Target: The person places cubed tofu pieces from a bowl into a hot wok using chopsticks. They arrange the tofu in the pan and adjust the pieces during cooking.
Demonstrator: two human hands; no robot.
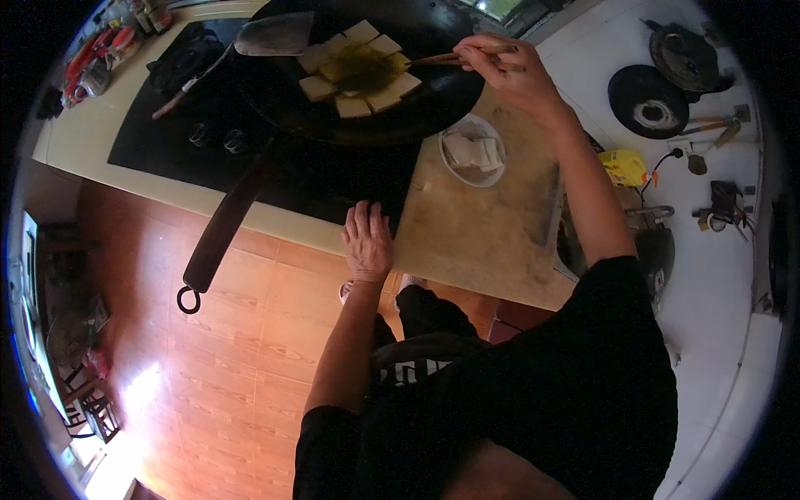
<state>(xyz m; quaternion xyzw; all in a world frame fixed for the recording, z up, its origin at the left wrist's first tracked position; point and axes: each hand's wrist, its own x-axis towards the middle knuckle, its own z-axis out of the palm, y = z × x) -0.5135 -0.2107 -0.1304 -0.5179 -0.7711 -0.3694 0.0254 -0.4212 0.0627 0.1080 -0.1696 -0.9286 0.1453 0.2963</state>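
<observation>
My right hand grips a pair of wooden chopsticks over the right side of a large black wok. Their tips reach the edge of a ring of pale square slices, apparently tofu, lying around a pool of yellowish oil. Palm down, my left hand rests on the front edge of the black cooktop and holds nothing. Beside the wok, a white bowl contains more pale slices.
A metal spatula lies across the wok's left rim. The wok's long handle juts past the counter front. Bottles stand at the far left; a yellow jug is at the right. A black pan hangs on the wall.
</observation>
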